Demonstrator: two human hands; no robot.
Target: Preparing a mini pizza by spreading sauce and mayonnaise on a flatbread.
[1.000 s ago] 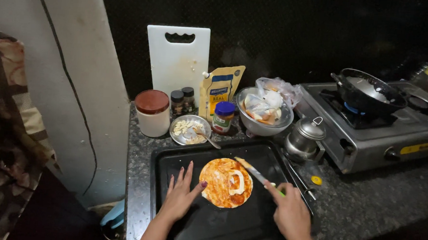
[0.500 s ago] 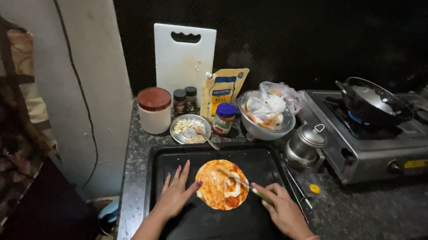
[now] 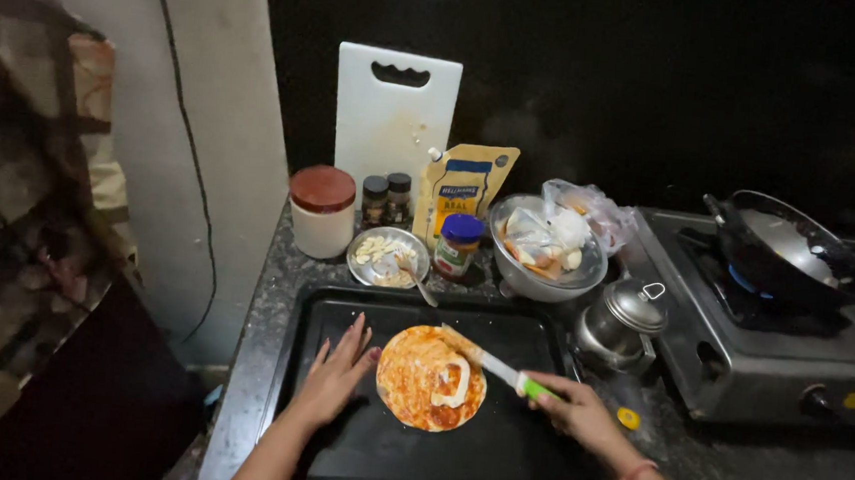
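We work on a dark speckled worktop (image 3: 274,289) in a dim kitchen corner, where a black baking tray (image 3: 322,313) carries the round sauced flatbread (image 3: 418,380) near its middle. We judge the flatbread light, thin, floppy and slippery on top, best held flat at its dry rim. Our left hand (image 3: 338,374) lies open at that rim, fingers spread, while our right hand (image 3: 576,411) has its grip closed on the green-handled knife (image 3: 499,367).

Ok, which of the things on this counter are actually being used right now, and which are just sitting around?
In use:
left hand steadying the round sauced flatbread
right hand holding the green-handled knife
black tray

Lying about:
white cutting board
red-lidded jar
yellow sauce pouch
steel kettle
dark pan on the stove
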